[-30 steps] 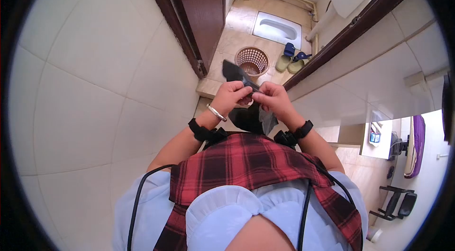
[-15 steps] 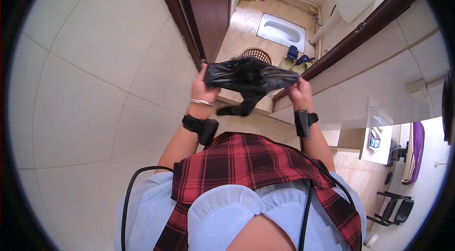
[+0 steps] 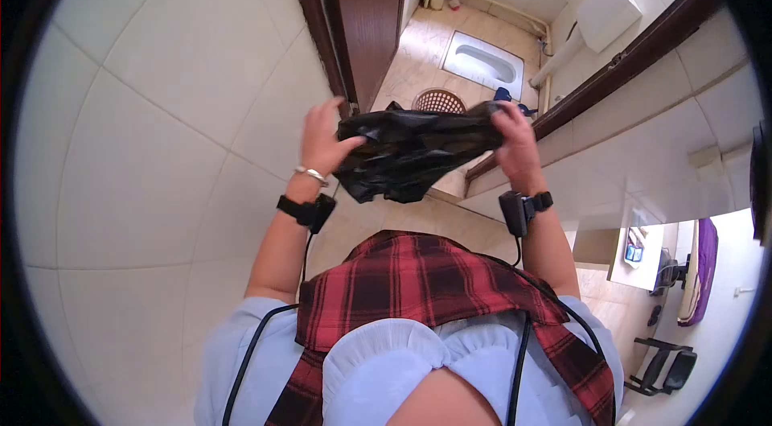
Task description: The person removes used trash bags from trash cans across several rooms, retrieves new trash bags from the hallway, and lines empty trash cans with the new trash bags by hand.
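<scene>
A crumpled black plastic bag (image 3: 410,152) hangs spread out sideways between my hands, in front of the bathroom doorway. Its right upper end is gripped in the curled fingers of my right hand (image 3: 519,140). My left hand (image 3: 323,143) is at the bag's left edge, fingers stretched upward and apart from the thumb, which lies against the plastic. Just beyond the bag, a brown perforated waste basket (image 3: 438,99) stands on the tiled floor, its lower part hidden by the bag.
A dark brown door (image 3: 370,16) stands open at the left of the doorway. Past it are a white squat toilet (image 3: 482,60), a wall cistern (image 3: 609,12) and blue slippers (image 3: 504,94), partly hidden. A white shelf (image 3: 639,265) and a black chair (image 3: 667,366) are at right.
The bag has spread wider and fuller, and its dangling strip no longer shows. My left hand has shifted left and its fingers have opened. My right hand has moved slightly up and right.
</scene>
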Demonstrator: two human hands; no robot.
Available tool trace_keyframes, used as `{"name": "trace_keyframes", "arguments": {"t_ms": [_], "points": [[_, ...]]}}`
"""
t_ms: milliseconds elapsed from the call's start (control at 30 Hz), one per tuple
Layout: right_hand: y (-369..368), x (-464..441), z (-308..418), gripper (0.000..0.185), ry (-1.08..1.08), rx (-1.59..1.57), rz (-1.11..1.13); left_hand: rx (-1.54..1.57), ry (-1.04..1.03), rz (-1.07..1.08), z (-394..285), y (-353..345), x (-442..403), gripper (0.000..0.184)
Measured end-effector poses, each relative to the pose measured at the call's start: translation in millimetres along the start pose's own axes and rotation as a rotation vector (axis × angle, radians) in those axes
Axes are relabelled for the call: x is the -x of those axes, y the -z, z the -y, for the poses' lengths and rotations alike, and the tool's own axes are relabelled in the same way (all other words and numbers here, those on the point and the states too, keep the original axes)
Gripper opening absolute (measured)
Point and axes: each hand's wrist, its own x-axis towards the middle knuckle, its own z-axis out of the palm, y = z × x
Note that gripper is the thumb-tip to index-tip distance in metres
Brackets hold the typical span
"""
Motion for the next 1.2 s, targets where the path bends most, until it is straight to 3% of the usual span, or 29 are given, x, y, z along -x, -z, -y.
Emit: {"name": "trace_keyframes", "arguments": {"t_ms": [33,100,133,200,233,267,333,400,467,500,533,567,633,700,733,767,800,833,867,933,1000,1033,1133,1200], "points": [[-17,-1,-9,0.03,-0.075,-0.012,0.201,0.107,-0.206,-0.048,-38,5,-12,0.061],[-65,12,-18,0.04,-0.191,0.068,0.366,0.196,-0.453,0.109,-77,-2,-23,0.046],[-78,16,-27,0.039,-0.088,0.151,0.438,0.204,-0.464,0.111,-68,-12,-23,0.046],[-84,18,-28,0.035,0.293,0.832,0.384,-0.028,-0.193,0.509,-35,-48,-20,0.023],[-81,18,-25,0.031,0.484,1.168,0.328,-0.113,-0.229,0.438,-18,-54,-21,0.017],[-67,15,-33,0.031,0.481,1.174,0.306,-0.195,-0.265,0.367,2,-56,-22,0.015],[-18,6,-67,0.023,0.166,1.613,0.148,-0.318,-0.208,0.462,35,-63,-27,0.015],[29,-10,-87,0.014,-0.05,1.862,0.08,-0.358,-0.19,0.377,55,-66,-50,0.017],[49,-27,-69,0.019,-0.126,1.77,-0.256,-0.231,-0.083,0.104,50,-40,-88,0.023],[67,-38,-63,0.025,0.148,1.615,-0.458,-0.085,-0.061,-0.109,49,-29,-108,0.035],[69,-46,-50,0.029,0.409,1.423,-0.601,-0.015,0.0,-0.164,33,-7,-121,0.044],[53,-45,-29,0.035,0.428,1.366,-0.656,-0.014,0.006,-0.157,27,-2,-127,0.044],[14,-41,-13,0.043,0.673,1.215,-0.628,0.159,-0.282,-0.55,21,-2,-133,0.06],[46,-47,-45,0.046,0.809,1.352,-0.407,0.077,-0.262,-0.343,45,-37,-112,0.065],[54,-42,-60,0.048,0.615,1.291,-0.263,0.034,-0.206,-0.185,69,-70,-92,0.064],[109,-34,-118,0.046,0.198,1.395,-0.213,0.011,0.017,0.157,111,-112,-54,0.059],[140,-31,-156,0.048,-0.447,1.32,-0.176,-0.118,0.254,0.641,114,-120,-33,0.047],[155,-14,-178,0.05,-0.41,1.172,-0.047,-0.248,0.252,0.893,156,-157,0,0.035],[171,-5,-206,0.048,-0.45,1.009,-0.115,-0.186,0.247,0.974,170,-169,23,0.029],[188,-12,-229,0.046,-0.444,0.736,-0.272,-0.133,0.381,0.902,168,-184,35,0.03],[171,-39,-219,0.046,-0.338,0.641,-0.558,0.515,1.034,0.679,171,-214,24,0.037],[172,-60,-209,0.046,-0.344,0.627,-0.566,0.625,0.989,0.614,166,-230,5,0.041],[217,-110,-218,0.046,-0.223,0.561,-0.291,0.994,0.933,0.55,111,-268,-68,0.049],[215,-131,-199,0.047,-0.141,0.54,-0.327,0.931,0.752,0.654,102,-308,-95,0.057]]}}
